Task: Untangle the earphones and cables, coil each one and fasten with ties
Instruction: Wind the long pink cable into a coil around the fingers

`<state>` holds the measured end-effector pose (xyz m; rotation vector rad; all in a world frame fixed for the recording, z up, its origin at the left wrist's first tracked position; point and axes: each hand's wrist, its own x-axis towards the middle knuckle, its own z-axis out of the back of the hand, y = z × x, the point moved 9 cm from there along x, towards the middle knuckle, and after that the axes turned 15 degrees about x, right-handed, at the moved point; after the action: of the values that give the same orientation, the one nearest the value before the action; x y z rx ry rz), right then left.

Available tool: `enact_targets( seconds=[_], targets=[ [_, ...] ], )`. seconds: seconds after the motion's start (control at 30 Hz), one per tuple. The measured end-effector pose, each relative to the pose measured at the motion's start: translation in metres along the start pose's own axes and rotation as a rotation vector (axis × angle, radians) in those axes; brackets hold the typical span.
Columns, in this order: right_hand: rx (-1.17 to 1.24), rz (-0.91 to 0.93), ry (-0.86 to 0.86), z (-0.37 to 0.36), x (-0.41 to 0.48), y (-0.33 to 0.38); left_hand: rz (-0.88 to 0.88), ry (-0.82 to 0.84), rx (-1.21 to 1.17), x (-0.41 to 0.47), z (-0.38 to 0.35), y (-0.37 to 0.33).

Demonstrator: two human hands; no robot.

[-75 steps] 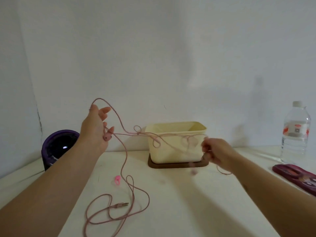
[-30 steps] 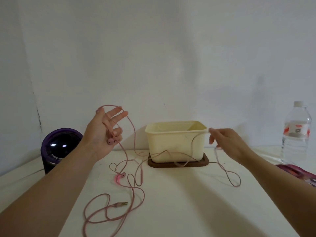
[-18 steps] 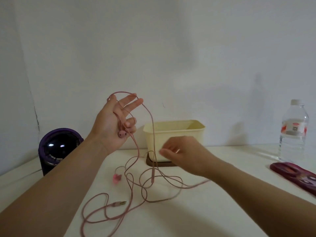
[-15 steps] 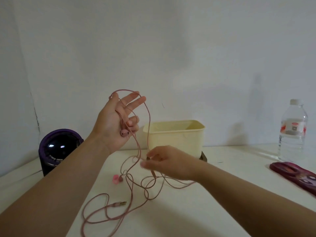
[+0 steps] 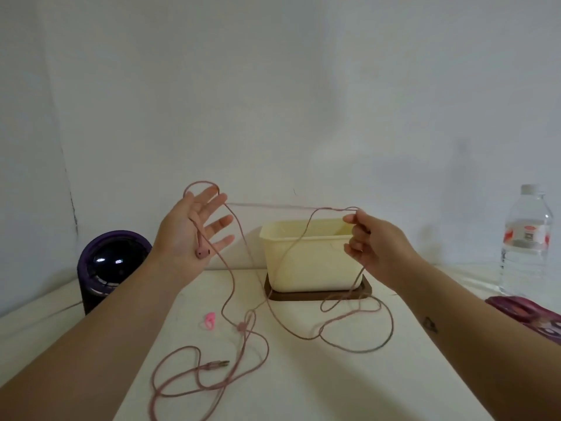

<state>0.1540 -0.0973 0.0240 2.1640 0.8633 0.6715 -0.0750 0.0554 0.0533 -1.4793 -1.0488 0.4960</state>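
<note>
A pink earphone cable hangs between both raised hands and trails in loops on the white table. My left hand is raised palm up with fingers spread; the cable loops over its fingertips and one earbud lies on the palm. My right hand pinches the cable in front of the cream box, pulling a strand taut across to the left hand. The jack plug lies on the table near the front. A small pink tie lies beside the cable.
A cream plastic box stands on a brown lid at the table's middle back. A purple round speaker sits at the left, a water bottle and a dark red patterned case at the right.
My right hand took hold of the cable near the left hand and drew it up and to the right, stretching a strand taut. The left hand opened its fingers wider.
</note>
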Motion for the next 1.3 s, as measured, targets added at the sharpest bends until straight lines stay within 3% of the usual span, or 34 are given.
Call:
enact_targets(
  seconds=[0.2, 0.37, 0.5, 0.63, 0.73, 0.83, 0.97, 1.17, 1.3],
  targets=[
    [0.204, 0.19, -0.078, -0.002, -0.004, 0.039, 0.086, 0.054, -0.049, -0.002, -0.016, 0.024],
    [0.3, 0.276, -0.131, 0.002, -0.008, 0.065, 0.196, 0.23, 0.301, -0.005, -0.017, 0.04],
    [0.417, 0.198, -0.053, -0.008, -0.009, 0.065, 0.176, 0.445, 0.538, -0.017, -0.023, 0.053],
    [0.528, 0.103, 0.002, -0.019, -0.009, 0.054, 0.208, 0.417, 0.47, -0.021, -0.03, 0.056],
    [0.568, 0.075, -0.011, -0.021, -0.006, 0.047, 0.244, 0.452, 0.2, -0.022, -0.043, 0.053],
    [0.49, 0.071, -0.059, -0.017, -0.005, 0.042, 0.271, 0.522, -0.034, -0.024, -0.055, 0.049],
    [0.393, 0.069, -0.071, -0.017, -0.008, 0.041, 0.253, 0.516, -0.177, -0.024, -0.06, 0.045],
    [0.417, 0.159, -0.182, -0.004, -0.014, 0.051, 0.102, 0.309, -0.228, -0.008, -0.047, 0.032],
    [0.347, 0.255, -0.248, 0.007, -0.018, 0.059, 0.088, 0.254, -0.037, -0.002, -0.031, 0.038]
  ],
)
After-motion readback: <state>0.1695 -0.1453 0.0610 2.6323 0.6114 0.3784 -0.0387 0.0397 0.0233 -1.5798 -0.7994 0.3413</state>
